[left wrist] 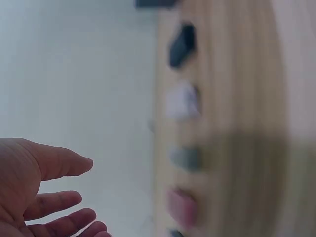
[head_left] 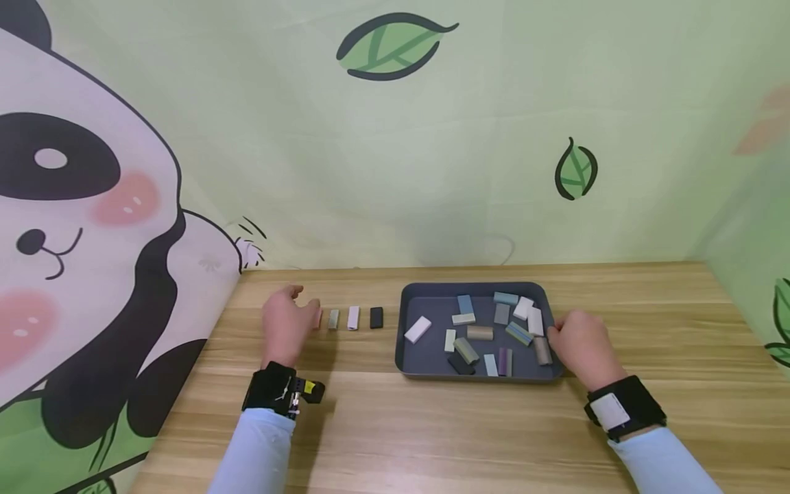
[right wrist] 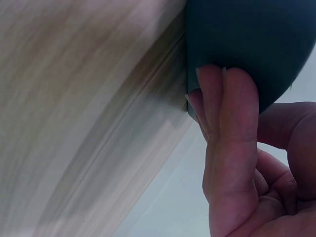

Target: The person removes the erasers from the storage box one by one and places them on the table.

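Note:
My left hand [head_left: 286, 326] hovers at the left end of a row of small blocks, its fingers loosely bent and holding nothing. Closest to it is a pink block [head_left: 318, 318], partly hidden by the hand in the head view. To the right follow a grey-green block [head_left: 334, 319], a white block [head_left: 353, 318] and a black block [head_left: 376, 318]. A dark piece [left wrist: 176, 233] shows below the pink one in the blurred left wrist view. My right hand [head_left: 583, 346] grips the right wall of a dark grey tray [head_left: 426, 360], fingers against its outside and thumb at the rim.
Several loose blocks lie in the tray: white, grey, blue, brown and striped, such as a white block [head_left: 417, 329] at its left. The wooden table [head_left: 432, 439] ends at a pale green backdrop [head_left: 370, 171] with a panda print on the left.

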A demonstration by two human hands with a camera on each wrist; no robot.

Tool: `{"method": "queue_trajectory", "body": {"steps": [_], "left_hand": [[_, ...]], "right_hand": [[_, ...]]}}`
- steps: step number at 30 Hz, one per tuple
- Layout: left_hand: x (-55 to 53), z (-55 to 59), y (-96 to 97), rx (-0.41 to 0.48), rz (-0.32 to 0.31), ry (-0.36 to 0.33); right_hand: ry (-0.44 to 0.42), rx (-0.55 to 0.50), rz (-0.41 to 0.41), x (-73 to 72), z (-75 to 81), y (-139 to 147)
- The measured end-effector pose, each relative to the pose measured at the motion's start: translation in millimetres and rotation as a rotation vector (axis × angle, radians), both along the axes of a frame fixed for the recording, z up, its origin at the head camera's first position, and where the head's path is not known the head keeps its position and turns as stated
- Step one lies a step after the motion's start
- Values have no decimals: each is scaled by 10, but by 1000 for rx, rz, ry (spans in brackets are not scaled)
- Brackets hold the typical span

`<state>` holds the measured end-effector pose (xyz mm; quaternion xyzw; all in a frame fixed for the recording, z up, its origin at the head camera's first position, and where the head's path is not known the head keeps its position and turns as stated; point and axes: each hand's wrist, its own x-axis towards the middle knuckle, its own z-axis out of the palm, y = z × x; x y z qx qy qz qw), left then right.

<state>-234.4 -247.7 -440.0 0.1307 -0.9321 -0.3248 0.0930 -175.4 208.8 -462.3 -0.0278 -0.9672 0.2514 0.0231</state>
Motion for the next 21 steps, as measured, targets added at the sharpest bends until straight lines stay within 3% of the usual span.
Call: {"method": "queue_trajectory", "body": {"steps": [5,9,17,21], "left_hand": [[66,192,347,-10,-117,85],[141,254,659,-46,-202,99],[348,225,1304,-122,-347,69],[450,167,1558,-156,-438,-5]], "right_hand": [[-19,-14,-2,5,9,-3],[-17,-12,-9,0,16,-4],[-31,-19,-12,0,15,-4],[-37,-28,-11,5,15,-3]]}}
